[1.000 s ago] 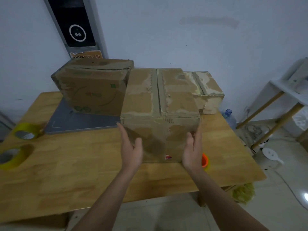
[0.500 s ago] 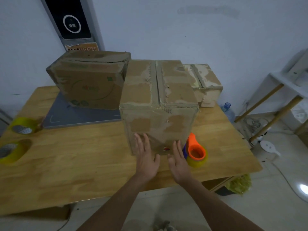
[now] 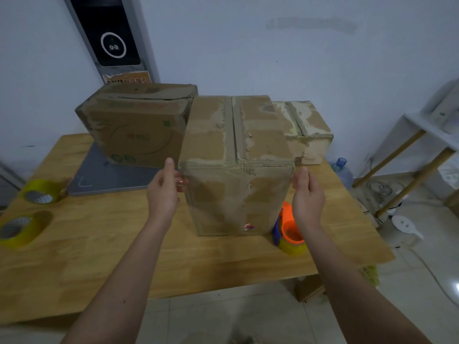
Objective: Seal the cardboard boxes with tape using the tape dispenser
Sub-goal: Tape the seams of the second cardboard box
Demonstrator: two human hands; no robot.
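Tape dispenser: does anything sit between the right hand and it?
Nothing visible does. The tape dispenser lies on the table directly below the right hand, beside the middle cardboard box; the wrist overlaps its view.

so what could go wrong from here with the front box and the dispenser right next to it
1. The tape dispenser sits tight against the front box, right under the right hand; shifting the box could nudge it toward the table edge.
2. Both hands are only at the box's upper corners, the left hand with loose fingers, so a lift might slip.
3. The top seam looks torn and rough, so new tape may stick poorly.
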